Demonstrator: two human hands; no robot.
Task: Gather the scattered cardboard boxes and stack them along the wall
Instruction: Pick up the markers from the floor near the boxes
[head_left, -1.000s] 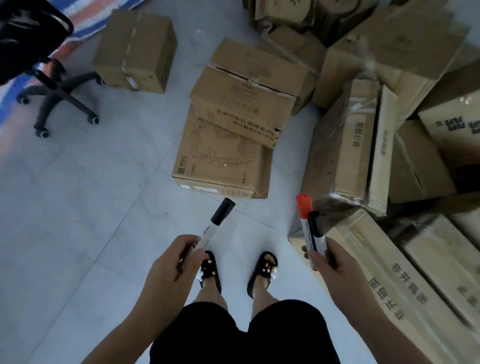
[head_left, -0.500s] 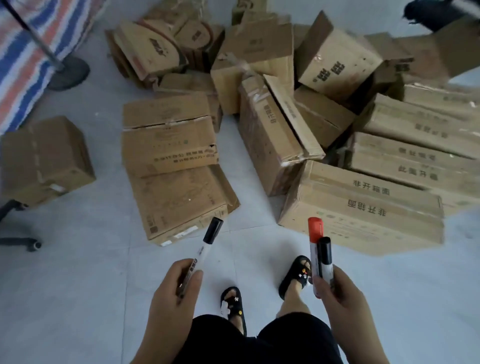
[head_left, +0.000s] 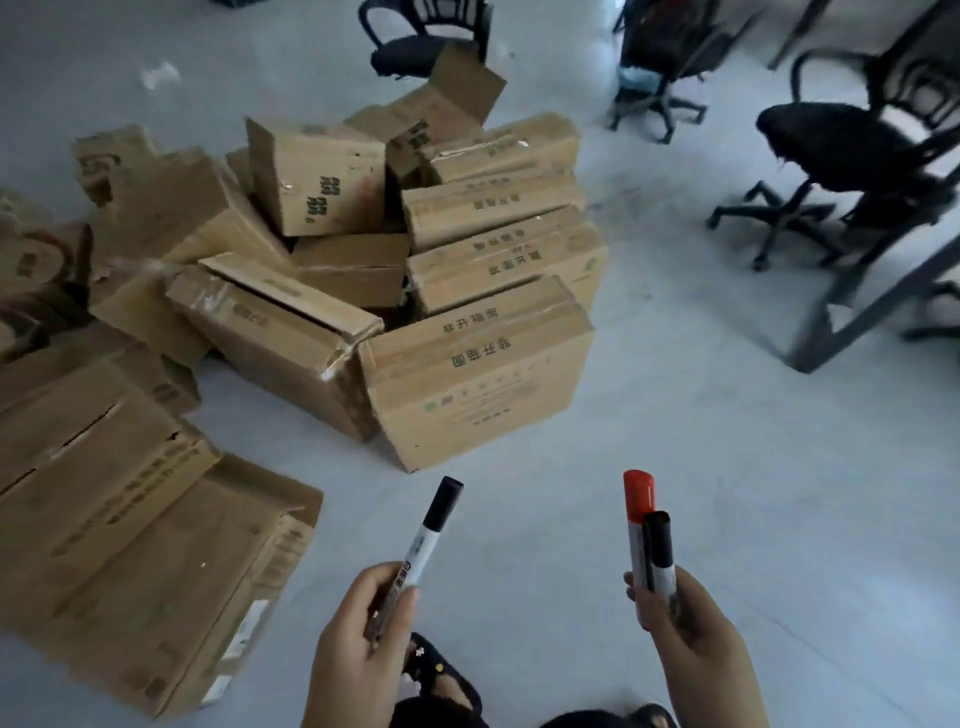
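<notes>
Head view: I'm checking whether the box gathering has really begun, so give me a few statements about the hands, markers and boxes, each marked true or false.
1. The left hand holds one black-capped marker. True.
2. The right hand is empty. False: it grips two markers, a red-capped marker and a second black-capped one.
3. The cardboard boxes stand in a neat stack. False: they lie jumbled on the floor, several tilted.
4. Neither hand touches a box. True.
5. Black office chairs stand to the right of the pile. True.
6. The nearest upright box has its flaps wide open. False: it looks closed.
</notes>
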